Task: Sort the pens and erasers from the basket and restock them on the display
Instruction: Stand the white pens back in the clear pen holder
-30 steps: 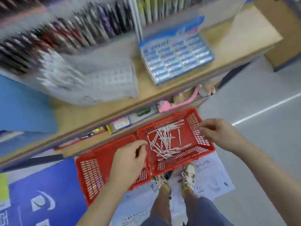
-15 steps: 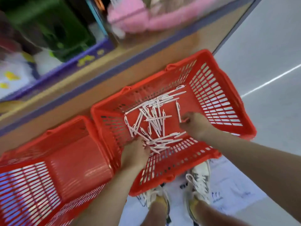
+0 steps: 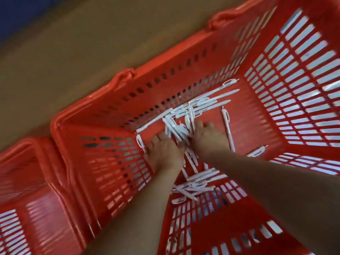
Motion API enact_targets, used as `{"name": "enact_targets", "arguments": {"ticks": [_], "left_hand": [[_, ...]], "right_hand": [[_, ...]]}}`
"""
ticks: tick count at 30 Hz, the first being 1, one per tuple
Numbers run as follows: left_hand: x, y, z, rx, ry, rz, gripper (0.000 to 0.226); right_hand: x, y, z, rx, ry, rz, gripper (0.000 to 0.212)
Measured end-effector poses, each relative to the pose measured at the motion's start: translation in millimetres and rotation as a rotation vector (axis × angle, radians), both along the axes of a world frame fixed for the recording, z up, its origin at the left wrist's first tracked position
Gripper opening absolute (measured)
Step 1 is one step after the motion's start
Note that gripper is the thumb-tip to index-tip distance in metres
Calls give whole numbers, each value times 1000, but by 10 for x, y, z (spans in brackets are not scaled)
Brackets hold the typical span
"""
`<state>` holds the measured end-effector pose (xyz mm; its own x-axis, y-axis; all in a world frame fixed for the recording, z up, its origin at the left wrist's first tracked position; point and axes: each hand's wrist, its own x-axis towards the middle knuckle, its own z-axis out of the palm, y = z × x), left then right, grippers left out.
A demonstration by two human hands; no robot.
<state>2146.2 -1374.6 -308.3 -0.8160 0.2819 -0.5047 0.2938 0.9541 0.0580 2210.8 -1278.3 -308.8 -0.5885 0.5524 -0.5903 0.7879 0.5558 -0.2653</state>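
A red basket fills the view, with several white pens scattered on its floor. Both my hands are down inside it. My left hand and my right hand close in from either side on a bunch of white pens, fingers curled against it. A single pen lies just right of my right hand. More pens lie under my forearms near the front wall. No eraser shows in the basket.
A second red basket stands touching the first on its left. Behind both runs the brown wooden base of the shelf unit. Pale floor shows through the basket's right wall.
My head has dropped much closer to the basket. Both hands have moved from apart in the pile to together around one bunch of pens in the middle.
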Motion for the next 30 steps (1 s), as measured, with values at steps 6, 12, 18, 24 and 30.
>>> {"name": "enact_targets", "arguments": {"ticks": [6, 12, 18, 24, 30], "left_hand": [[67, 166, 11, 54, -140, 63, 61], [99, 161, -31, 185, -288, 157, 30], [10, 0, 94, 458, -480, 341, 27], [-87, 30, 495, 541, -459, 336, 17], [17, 157, 1319, 662, -463, 357, 29]], "right_hand": [[65, 12, 12, 13, 37, -52, 30], [191, 106, -35, -133, 91, -238, 39], [225, 216, 35, -365, 230, -649, 23], [261, 248, 443, -696, 303, -842, 13], [346, 278, 1216, -1022, 405, -976, 15]]}}
